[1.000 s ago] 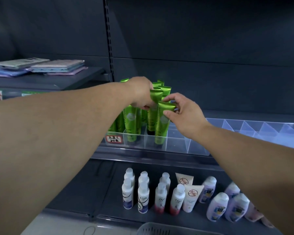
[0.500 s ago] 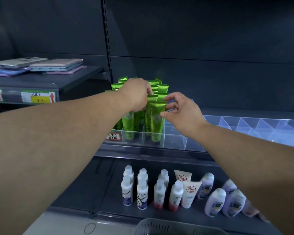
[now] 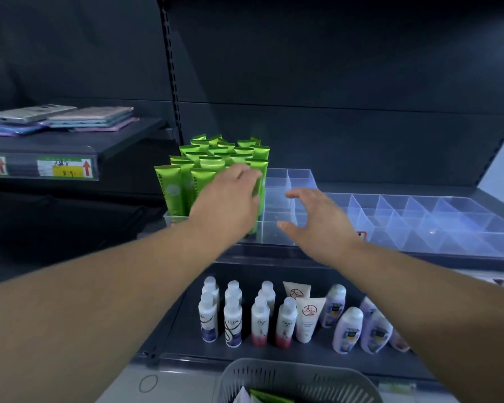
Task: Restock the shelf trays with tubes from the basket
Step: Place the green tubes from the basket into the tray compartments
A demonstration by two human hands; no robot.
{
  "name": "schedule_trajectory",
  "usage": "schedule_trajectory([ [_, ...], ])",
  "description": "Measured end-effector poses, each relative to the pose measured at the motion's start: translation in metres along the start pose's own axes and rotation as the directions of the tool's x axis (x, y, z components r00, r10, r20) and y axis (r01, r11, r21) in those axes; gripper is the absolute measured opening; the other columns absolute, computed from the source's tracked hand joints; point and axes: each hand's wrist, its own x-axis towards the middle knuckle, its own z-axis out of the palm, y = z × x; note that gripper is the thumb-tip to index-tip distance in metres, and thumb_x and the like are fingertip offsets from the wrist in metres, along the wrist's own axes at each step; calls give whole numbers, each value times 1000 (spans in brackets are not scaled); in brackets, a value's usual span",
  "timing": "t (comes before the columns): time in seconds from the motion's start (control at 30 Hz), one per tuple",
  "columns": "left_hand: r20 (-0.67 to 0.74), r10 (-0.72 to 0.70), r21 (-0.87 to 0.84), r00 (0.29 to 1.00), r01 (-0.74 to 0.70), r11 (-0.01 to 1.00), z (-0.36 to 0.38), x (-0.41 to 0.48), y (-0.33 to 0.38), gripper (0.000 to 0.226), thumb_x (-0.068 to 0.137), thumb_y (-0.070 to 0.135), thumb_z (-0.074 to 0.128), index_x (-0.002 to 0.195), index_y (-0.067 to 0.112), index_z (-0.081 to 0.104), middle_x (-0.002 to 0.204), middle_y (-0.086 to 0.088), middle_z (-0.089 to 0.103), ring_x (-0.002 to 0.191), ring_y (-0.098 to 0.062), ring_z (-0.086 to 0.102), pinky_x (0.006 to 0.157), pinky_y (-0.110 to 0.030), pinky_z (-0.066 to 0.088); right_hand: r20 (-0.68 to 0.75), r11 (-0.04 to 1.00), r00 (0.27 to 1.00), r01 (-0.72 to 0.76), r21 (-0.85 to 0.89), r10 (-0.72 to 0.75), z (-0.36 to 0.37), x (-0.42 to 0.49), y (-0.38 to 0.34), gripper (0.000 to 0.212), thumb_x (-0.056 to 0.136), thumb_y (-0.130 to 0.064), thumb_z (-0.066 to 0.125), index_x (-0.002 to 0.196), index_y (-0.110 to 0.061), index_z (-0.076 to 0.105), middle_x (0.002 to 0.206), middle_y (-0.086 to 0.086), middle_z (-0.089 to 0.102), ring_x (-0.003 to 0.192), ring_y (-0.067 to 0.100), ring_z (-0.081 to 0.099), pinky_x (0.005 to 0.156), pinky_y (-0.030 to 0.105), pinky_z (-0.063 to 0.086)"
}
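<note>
Green tubes [image 3: 221, 167], about twenty, exact count hidden behind the hand: glossy, flat crimped ends up, packed upright in the left columns of clear tray.
Clear tray [image 3: 285, 181], one: see-through plastic, gridded compartments, right columns bare.
Second clear tray [image 3: 448, 222], one: same make, just to the right, diagonal dividers.
Left hand [image 3: 230, 199], one: fingers loosely extended, tips against the rightmost front tubes, nothing enclosed.
Right hand [image 3: 317, 219], one: fingers and thumb spread in a shallow curve, holding nothing, in front of the bare compartments, apart from the tubes.
Basket [image 3: 297, 376], one: grey slotted plastic, rounded rim, at the bottom edge; one more green tube [image 3: 269, 397] partly seen inside.
White bottles [image 3: 232, 324], seven: cylindrical, rounded caps, four in front, three behind.
Cream tubes [image 3: 307, 318], two: caps down, red round mark.
Lilac bottles [image 3: 348, 330], at least four: rounded shoulders, dark labels.
Flat packs [image 3: 90, 117], several, stacked: thin, pastel, shiny wrap, on the neighbouring left shelf.
Price labels [image 3: 67, 168], two: yellow, red arrows, behind a clear strip.
Lower shelf [image 3: 186, 330]: dark matte metal under all bottles.
Back panel [image 3: 332, 82]: dark, plain, slotted upright at left.
</note>
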Motion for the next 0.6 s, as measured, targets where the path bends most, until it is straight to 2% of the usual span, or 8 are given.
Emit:
schedule_trajectory([
  [0.1,29,52,-3,998,-52,999,28,-36,15,53,94,30,50,143,15,36,144,-1,37,132,-18,35,110,-30,26,-17,995,999,50,-88,-52,7,-27,15,53,88,-41,61,136,-26,43,142,-8,41,134,14,35,110,28,26],
  [0.3,157,18,-56,987,-9,998,92,-97,34,56,95,43,44,144,16,36,147,-3,35,137,-19,30,114,-32,23,22,982,996,84,-167,-81,37,-88,60,52,90,-40,58,138,-26,44,149,-7,36,139,13,28,115,29,18],
  [0.4,246,3,-50,969,10,999,126,-122,38,58,95,49,38,145,19,33,148,-1,32,138,-18,28,114,-34,22,95,985,994,75,-153,-61,62,-114,85,52,90,-40,59,138,-25,46,148,-5,38,138,15,32,115,33,24],
  [0.5,318,-11,-45,948,27,999,158,-148,40,56,95,48,42,143,19,36,147,-2,34,135,-20,31,112,-34,24,152,990,988,29,-135,-8,90,-143,110,53,88,-39,61,137,-24,46,147,-5,39,134,17,36,110,38,33],
  [0.6,419,-27,-41,907,48,998,192,-183,35,53,94,46,46,139,19,41,144,-2,37,133,-22,34,110,-36,27,272,991,960,-28,-129,62,119,-176,135,57,88,-40,60,141,-25,41,151,-7,32,138,15,31,113,38,30],
])
